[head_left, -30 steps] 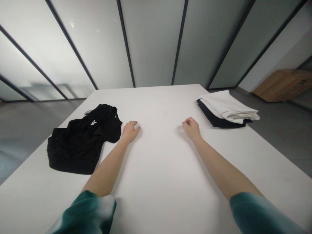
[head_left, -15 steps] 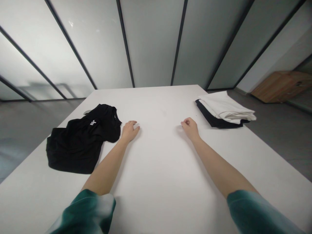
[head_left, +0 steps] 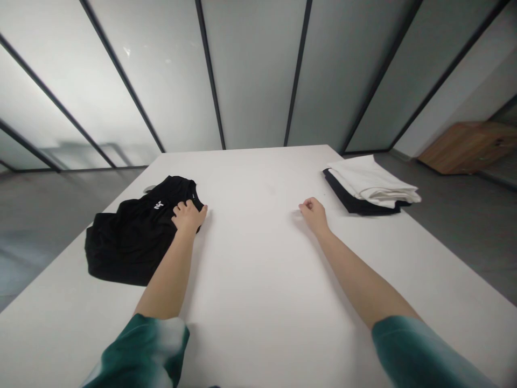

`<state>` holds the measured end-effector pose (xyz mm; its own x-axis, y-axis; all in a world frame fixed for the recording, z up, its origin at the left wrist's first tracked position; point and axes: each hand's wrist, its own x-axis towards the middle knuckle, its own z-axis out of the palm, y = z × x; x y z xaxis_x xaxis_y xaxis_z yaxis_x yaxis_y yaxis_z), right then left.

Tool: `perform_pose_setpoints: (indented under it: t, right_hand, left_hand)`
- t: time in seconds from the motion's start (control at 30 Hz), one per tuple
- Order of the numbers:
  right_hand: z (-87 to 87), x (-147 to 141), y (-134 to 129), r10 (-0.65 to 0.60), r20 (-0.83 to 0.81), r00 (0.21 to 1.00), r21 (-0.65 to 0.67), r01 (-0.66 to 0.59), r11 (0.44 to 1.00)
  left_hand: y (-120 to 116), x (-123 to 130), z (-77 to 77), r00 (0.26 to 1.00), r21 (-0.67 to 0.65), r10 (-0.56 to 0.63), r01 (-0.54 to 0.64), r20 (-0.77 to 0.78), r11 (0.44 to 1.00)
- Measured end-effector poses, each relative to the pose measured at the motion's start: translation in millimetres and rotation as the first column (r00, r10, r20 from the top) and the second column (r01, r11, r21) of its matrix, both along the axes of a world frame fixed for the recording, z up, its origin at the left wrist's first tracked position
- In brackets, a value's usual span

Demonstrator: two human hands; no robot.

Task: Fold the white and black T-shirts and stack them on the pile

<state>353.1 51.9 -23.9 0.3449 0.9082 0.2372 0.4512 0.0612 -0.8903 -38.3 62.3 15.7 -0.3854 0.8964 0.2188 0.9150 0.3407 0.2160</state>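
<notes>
A black shirt (head_left: 129, 240) with a small white mark lies loosely folded on the left of the white table (head_left: 250, 280). Over its collar end is my left hand (head_left: 188, 216), fingers apart on the black cloth and thumb at the shirt's right edge. My right hand (head_left: 314, 213) is above the middle-right of the table, its fingers curled together; whether anything small is between them is hidden. To its right, a folded white cloth (head_left: 374, 178) rests on a folded black cloth (head_left: 351, 203).
A small grey object (head_left: 149, 189) shows behind the black shirt. Frosted glass panels (head_left: 254, 75) with dark frames stand beyond the table's far edge. A wooden cabinet (head_left: 464, 145) is on the floor at the far right.
My left hand has moved left from bare table onto the black shirt's collar end. My right hand has stayed nearly in place. The view has shifted slightly.
</notes>
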Motion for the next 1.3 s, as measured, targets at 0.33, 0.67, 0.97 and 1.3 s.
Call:
perform_pose_setpoints:
  t: [0.33, 0.67, 0.97, 1.3]
  right_hand:
    - [4.9, -8.7, -5.8, 0.044, 0.184, 0.982, -0.025, -0.040, 0.999]
    - [11.2, -52.6, -28.7, 0.553, 0.690, 0.467, -0.247, -0.566, 0.786]
    - [-3.2, 16.5, 2.4, -0.113, 0.695, 0.710, -0.029, 0.184, 0.982]
    - [19.0, -59.1, -28.5, 0.207, 0.748, 0.631, -0.207, -0.075, 0.975]
  left_hand:
    - [-17.9, 87.4, -2.3, 0.783, -0.041, -0.568, 0.595, 0.251, 0.802]
    - [-19.1, 84.4, 13.5, 0.794, 0.035, -0.602, 0.602, 0.076, 0.798]
    - [-8.4, 47.6, 10.3, 0.957, -0.195, -0.291, 0.287, 0.006, 0.938]
    - [-22.1, 82.3, 2.5, 0.894, -0.295, -0.445, 0.412, -0.050, 0.862]
